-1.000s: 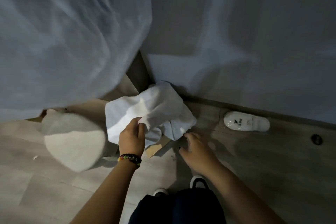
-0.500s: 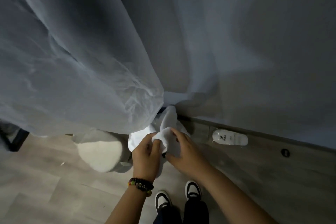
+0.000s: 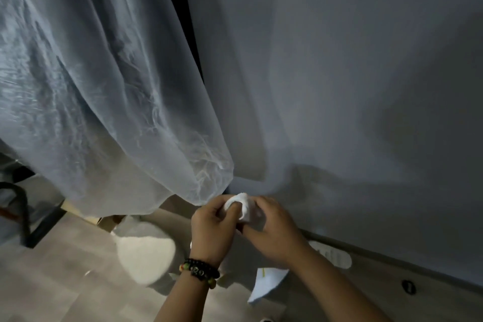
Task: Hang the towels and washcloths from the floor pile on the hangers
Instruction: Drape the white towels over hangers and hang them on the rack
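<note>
Trouble looks likeliest from the bunched grip: both hands, left hand [image 3: 213,227] and right hand [image 3: 271,229], pinch the white washcloth [image 3: 241,206] held up beside the sheer curtain [image 3: 104,102], whose hem could catch it, dropping it to the floor [image 3: 65,282]

Single head-worn wide-angle view, looking forward and down, close over both hands, sheer curtain [image 3: 104,91] filling upper left, wood floor [image 3: 52,282] below.
</note>
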